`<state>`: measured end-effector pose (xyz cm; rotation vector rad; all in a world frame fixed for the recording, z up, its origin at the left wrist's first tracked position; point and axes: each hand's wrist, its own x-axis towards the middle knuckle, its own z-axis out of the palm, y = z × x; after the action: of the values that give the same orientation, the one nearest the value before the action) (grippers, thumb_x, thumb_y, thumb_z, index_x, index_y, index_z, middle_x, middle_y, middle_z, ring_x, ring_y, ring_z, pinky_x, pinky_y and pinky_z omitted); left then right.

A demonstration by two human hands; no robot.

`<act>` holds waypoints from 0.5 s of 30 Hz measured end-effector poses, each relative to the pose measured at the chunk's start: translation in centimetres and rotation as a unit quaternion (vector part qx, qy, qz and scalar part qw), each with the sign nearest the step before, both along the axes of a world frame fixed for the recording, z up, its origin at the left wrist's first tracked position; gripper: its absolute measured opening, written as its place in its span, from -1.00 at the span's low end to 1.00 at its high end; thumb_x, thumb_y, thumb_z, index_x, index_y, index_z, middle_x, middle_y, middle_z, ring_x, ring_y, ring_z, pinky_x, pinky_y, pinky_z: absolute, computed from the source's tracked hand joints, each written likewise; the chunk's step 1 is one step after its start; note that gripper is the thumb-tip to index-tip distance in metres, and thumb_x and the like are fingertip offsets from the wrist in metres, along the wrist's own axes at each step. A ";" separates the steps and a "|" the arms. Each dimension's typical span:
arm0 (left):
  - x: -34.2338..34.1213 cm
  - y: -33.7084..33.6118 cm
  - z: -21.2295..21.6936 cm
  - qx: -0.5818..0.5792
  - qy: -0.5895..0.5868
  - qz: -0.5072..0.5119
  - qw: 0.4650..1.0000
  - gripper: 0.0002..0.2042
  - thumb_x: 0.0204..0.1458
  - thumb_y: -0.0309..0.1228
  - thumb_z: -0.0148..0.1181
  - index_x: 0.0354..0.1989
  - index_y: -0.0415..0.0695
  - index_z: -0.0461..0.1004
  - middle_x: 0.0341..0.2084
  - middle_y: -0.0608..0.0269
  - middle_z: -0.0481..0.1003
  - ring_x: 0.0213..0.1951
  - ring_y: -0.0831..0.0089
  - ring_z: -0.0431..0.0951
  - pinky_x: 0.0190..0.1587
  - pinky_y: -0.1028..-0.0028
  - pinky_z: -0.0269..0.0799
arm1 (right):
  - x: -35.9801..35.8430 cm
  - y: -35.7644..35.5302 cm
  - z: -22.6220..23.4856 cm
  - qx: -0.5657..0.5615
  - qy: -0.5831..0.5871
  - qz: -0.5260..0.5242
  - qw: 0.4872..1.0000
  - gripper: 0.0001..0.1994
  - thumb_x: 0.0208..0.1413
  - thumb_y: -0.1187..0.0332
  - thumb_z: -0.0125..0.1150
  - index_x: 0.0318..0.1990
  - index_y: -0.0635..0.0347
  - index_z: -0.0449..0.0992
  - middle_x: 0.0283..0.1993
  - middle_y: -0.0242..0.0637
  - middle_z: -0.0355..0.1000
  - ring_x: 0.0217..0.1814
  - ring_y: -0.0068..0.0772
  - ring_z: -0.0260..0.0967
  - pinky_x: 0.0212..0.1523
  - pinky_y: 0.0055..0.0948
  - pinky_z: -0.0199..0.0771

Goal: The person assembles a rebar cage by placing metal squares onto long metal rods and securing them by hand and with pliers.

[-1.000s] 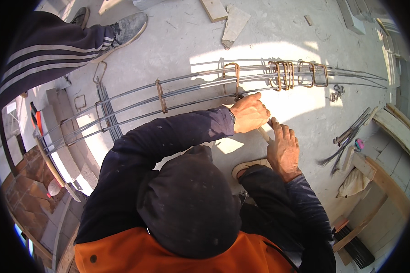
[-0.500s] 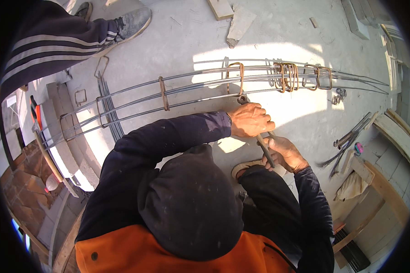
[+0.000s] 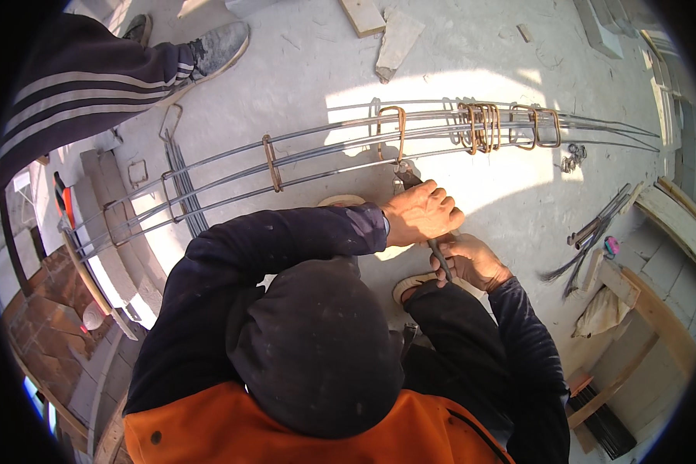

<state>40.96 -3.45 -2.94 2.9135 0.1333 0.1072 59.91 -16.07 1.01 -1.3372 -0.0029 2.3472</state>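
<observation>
My left hand (image 3: 423,211) is closed around the pincers (image 3: 441,261) close to their head, at the bottom bar of a long rebar cage (image 3: 325,162). The jaws meet the bar beside the foot of a rusty stirrup (image 3: 392,133); whether they bite on tie wire is too small to tell. Lower down, my right hand (image 3: 475,261) curls its fingers about the handles. Along the cage sit another rusty stirrup (image 3: 272,163) to the left and a cluster of stirrups (image 3: 481,128) to the right.
Another person's shoe (image 3: 220,52) stands at the upper left. Loose wire (image 3: 574,158) lies right of the cage, with a bundle of thin rods (image 3: 599,224) below it. Concrete blocks (image 3: 116,224) prop the left end. Board pieces (image 3: 363,15) lie at the top.
The pincers have turned, and their handle ends have swung slightly left. Both hands have shifted a little down and left with them. The view has moved slightly.
</observation>
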 end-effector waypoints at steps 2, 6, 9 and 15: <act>1.1 0.6 0.0 -0.074 0.074 -0.027 0.994 -0.78 0.06 -0.36 0.32 -0.14 -0.13 0.54 -0.32 0.21 0.66 -0.13 0.31 0.70 -0.04 0.33 0.51 | -0.3 0.5 0.7 0.019 -0.105 0.060 0.993 -0.44 0.31 0.05 0.41 0.19 0.38 0.49 -0.19 -0.14 0.63 -0.33 -0.26 0.63 -0.18 -0.21 0.72; 3.6 3.0 0.0 -0.176 0.204 -0.132 0.954 -0.69 0.02 -0.44 0.33 -0.04 -0.25 0.61 -0.24 0.06 0.72 0.01 0.14 0.72 0.09 0.18 0.57 | -2.1 0.1 1.7 0.138 -0.386 0.240 0.880 -0.26 0.12 0.07 0.58 0.30 0.37 0.39 -0.10 -0.08 0.60 -0.14 -0.11 0.64 -0.09 -0.17 0.66; 5.2 2.5 0.8 -0.109 0.314 -0.161 0.929 -0.68 0.13 -0.41 0.28 0.04 -0.25 0.60 -0.19 0.16 0.74 0.01 0.17 0.73 0.24 0.15 0.49 | -4.1 -1.1 0.5 0.223 -0.543 0.264 0.765 -0.32 0.11 0.33 0.40 0.36 0.40 0.32 0.10 0.14 0.50 0.10 0.07 0.57 0.04 -0.10 0.61; 0.9 4.0 2.3 0.175 0.082 -0.057 0.980 -0.64 0.28 -0.35 0.15 0.22 -0.13 0.52 0.12 0.23 0.59 0.21 0.26 0.59 0.51 -0.07 0.16 | -4.8 -2.2 -1.5 0.248 -0.603 0.239 0.719 -0.40 0.08 0.34 0.27 0.31 0.32 0.35 0.11 0.13 0.51 0.20 0.22 0.48 0.21 0.05 0.51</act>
<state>41.89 0.56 -0.67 3.2704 -0.0294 -0.1449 55.06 -18.28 -0.48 -2.4148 -1.3762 1.1117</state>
